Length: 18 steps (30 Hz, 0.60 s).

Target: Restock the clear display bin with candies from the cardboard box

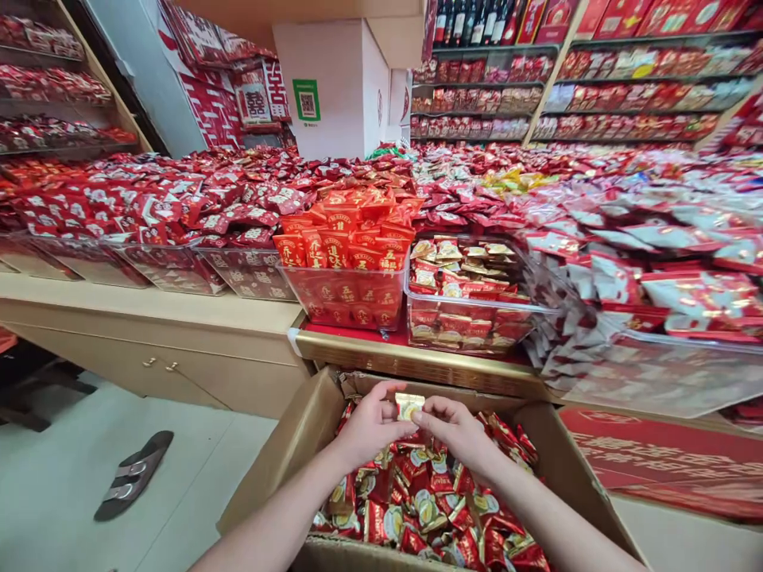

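Note:
A small gold and red wrapped candy [409, 405] is pinched between both hands above an open cardboard box [277, 453]. My left hand [373, 425] has thumb and fingers closed at the candy's left side. My right hand [456, 429] grips its right side, thumb on the front. Loose red and gold wrapped candies [426, 508] fill the box below. Just behind the box, a clear bin [470, 306] holds similar packets, stacked in rows.
Clear bins of red packets [342, 298] line the counter [238, 318] on both sides. White and red packets [697, 294] bulge over the right bin. A sandal [134, 477] lies on the floor at left. Stocked shelves stand behind.

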Motion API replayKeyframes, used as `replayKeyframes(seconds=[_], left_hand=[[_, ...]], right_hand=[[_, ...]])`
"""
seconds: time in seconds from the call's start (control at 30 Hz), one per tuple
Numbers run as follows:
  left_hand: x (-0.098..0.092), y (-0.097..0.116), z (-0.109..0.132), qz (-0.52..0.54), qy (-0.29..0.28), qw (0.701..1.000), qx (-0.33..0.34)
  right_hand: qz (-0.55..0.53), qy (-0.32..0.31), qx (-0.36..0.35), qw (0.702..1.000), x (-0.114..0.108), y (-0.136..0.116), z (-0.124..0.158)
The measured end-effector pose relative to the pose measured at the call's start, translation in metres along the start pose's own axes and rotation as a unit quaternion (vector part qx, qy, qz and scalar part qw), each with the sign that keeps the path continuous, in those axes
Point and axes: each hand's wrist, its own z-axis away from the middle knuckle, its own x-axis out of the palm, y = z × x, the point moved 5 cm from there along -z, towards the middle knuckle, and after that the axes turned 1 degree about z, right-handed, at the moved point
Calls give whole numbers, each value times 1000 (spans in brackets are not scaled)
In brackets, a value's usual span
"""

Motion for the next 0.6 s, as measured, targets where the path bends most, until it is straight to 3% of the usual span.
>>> replayKeyframes(seconds=[0.2, 0.4, 0.6], left_hand=[[1, 0, 1, -27, -28, 999, 12], [-1, -6, 2, -176, 2, 984, 9], [-11, 1, 0, -150, 47, 987, 33]], right_hand=[[-90, 17, 59, 994, 0, 13, 0], [-7, 4, -45, 999, -1, 7, -7], [52, 0, -30, 998, -6, 7, -5]])
